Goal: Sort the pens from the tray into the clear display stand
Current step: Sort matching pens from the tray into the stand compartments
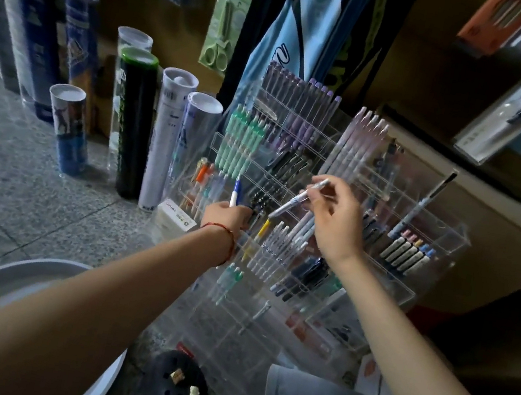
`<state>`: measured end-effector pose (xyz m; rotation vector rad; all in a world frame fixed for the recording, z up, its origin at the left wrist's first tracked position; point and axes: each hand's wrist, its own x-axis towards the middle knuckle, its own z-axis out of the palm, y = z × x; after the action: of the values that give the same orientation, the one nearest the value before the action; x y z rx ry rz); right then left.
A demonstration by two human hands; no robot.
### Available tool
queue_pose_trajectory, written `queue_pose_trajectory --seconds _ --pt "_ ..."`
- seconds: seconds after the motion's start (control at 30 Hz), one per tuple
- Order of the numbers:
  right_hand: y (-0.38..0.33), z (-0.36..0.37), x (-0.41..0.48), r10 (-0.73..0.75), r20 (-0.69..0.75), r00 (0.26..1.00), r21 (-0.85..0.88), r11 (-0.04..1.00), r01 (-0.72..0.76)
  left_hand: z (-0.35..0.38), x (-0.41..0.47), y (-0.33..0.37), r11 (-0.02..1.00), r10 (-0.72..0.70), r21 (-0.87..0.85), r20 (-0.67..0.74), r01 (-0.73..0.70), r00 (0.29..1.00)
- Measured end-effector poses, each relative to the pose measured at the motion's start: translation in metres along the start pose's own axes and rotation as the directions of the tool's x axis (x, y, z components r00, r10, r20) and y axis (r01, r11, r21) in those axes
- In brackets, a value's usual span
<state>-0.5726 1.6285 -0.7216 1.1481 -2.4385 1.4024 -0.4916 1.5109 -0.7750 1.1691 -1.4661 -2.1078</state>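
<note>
1. The left hand (226,217) grips a blue-white pen (235,191) at frame centre, long axis vertical, against the clear display stand (407,294).
2. The right hand (335,221) pinches a silver pen (297,200) beside it; this one slants from upper right to lower left.

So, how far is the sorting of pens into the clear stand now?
Done: many rows of the clear display stand already hold pens. In hand: the left hand holds a blue and white pen, the right hand a silver pen. Left: those two to place; what the white tray holds is hidden.
</note>
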Motion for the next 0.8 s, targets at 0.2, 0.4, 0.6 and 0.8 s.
queue_pose_trajectory --seconds 0.2,0.4,0.6,0.8 --pt "0.013 0.022 0.005 0.18 0.256 0.95 -0.24 0.964 -0.117 -0.007 0.007 -0.008 1.0 -0.009 0.001 -0.037 0.009 0.999" --pt "0.015 0.026 0.008 0.245 0.311 0.918 -0.312 0.939 -0.145 -0.013 0.011 -0.002 1.0 -0.016 -0.001 -0.037 0.016 0.999" --pt "0.012 0.026 0.014 0.253 0.304 0.918 -0.339 0.93 -0.144 -0.008 0.013 -0.003 1.0 -0.019 0.024 -0.021 0.019 1.0" --pt "0.016 0.039 0.012 0.377 0.401 0.835 -0.624 0.779 -0.052 -0.012 0.014 -0.006 0.998 -0.042 0.041 -0.001 0.042 0.999"
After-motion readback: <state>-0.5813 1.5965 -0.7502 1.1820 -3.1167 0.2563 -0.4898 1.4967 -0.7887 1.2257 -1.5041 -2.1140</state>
